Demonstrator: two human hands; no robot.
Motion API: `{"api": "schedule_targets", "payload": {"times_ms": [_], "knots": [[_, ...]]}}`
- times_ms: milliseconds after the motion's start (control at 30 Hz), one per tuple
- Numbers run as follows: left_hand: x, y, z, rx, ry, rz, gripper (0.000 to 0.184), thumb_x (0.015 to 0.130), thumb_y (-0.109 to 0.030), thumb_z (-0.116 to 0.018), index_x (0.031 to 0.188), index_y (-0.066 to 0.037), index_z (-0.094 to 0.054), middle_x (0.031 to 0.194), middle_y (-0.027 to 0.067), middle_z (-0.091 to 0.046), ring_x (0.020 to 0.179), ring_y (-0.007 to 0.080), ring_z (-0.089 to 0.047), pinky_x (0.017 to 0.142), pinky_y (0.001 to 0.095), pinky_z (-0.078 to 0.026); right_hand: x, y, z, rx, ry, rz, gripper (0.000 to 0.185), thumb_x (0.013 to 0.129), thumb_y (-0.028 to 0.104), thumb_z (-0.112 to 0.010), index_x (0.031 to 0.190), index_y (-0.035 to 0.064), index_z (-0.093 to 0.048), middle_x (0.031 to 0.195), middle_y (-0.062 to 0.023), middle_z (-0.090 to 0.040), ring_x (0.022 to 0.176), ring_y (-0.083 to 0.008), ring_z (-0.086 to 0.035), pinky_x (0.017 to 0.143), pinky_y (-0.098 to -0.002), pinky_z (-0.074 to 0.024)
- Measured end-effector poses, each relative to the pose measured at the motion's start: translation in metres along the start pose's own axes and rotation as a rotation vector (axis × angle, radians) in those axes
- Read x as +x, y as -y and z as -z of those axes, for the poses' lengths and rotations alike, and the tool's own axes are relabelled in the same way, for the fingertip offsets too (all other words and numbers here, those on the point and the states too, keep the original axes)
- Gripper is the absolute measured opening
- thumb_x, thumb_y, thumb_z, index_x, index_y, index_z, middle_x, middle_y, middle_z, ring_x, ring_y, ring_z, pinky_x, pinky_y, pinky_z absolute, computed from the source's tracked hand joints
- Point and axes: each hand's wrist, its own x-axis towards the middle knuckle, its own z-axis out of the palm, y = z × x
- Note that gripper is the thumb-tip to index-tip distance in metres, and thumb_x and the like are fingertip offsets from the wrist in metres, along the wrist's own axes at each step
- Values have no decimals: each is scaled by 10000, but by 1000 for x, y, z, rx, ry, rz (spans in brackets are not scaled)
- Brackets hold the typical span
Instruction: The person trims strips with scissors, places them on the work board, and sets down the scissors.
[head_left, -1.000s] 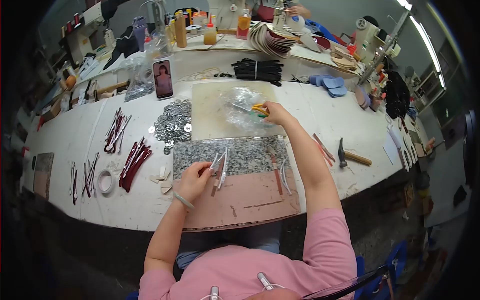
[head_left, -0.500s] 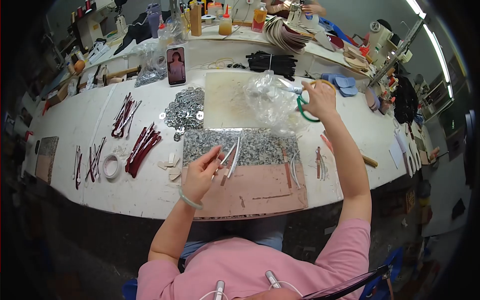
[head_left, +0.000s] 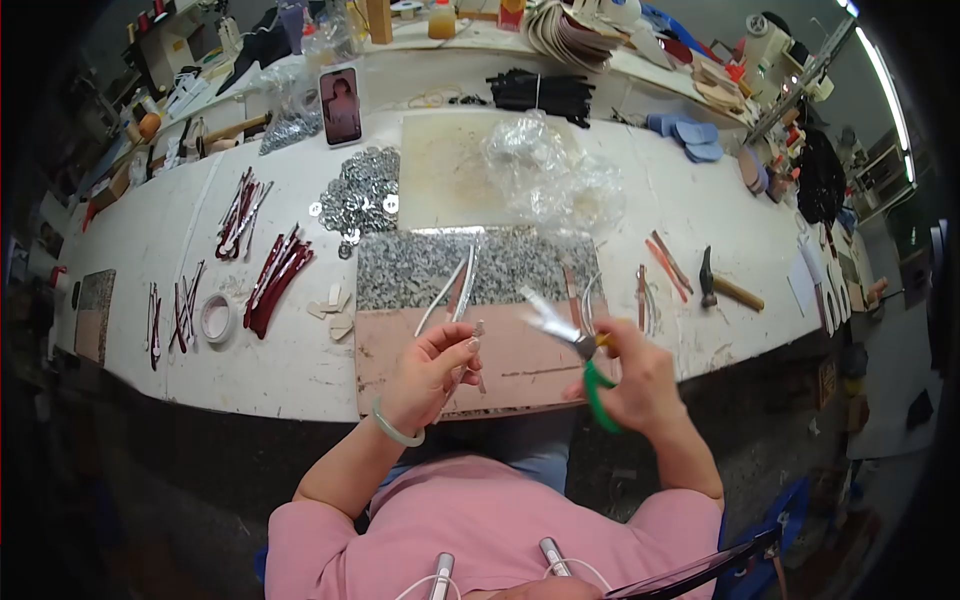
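Note:
My left hand (head_left: 430,372) is closed in a pinch on a thin light strip (head_left: 480,381), whose ends show past the fingers. To its right, my right hand (head_left: 640,385) grips scissors (head_left: 584,347) with green and yellow handles. Their blades point up and left toward the strip without touching it, and look slightly blurred. Beneath both hands lies a board (head_left: 520,350), part speckled grey stone and part pinkish-brown surface. On it rest silvery and brown strips (head_left: 464,285) just beyond my left hand, with another group of strips (head_left: 573,292) near the blades.
Dark red strips (head_left: 277,280), a tape roll (head_left: 217,321) and small beige pieces (head_left: 332,313) lie at left. Metal rings (head_left: 362,192) are heaped beyond, near a standing phone (head_left: 340,106). Crumpled clear plastic (head_left: 550,170) covers part of a pale board. A hammer (head_left: 728,288) lies at right.
My right hand has taken the scissors from the far plastic and brought them back toward me. My left hand has moved nearer me and slightly right, still pinching the strip. The view has tilted downward.

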Motion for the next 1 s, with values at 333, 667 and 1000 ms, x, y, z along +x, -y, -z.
{"api": "schedule_targets", "payload": {"times_ms": [333,667,1000], "knots": [[-33,24,-16,120,9,158,277,927,-71,-548,1186,28,-562,796,48,-576,687,105,-562,590,242,-520,-46,10,-48,-34,-38,55,731,587,488,-826,1077,28,-539,824,-62,-538,737,-243,-549,650,-352,-456],[-44,31,-18,134,18,171,273,924,-54,-548,1186,23,-555,801,62,-572,727,126,-573,628,294,-561,-59,8,-52,-30,-5,45,745,616,494,-807,1132,38,-522,851,-88,-500,772,-273,-517,692,-374,-436],[-47,35,-17,129,18,185,312,915,-54,-576,1201,66,-545,857,47,-547,704,108,-601,663,273,-575,-68,9,-57,-16,69,4,761,635,515,-787,1163,39,-513,891,-108,-492,824,-292,-501,718,-386,-425]]}}
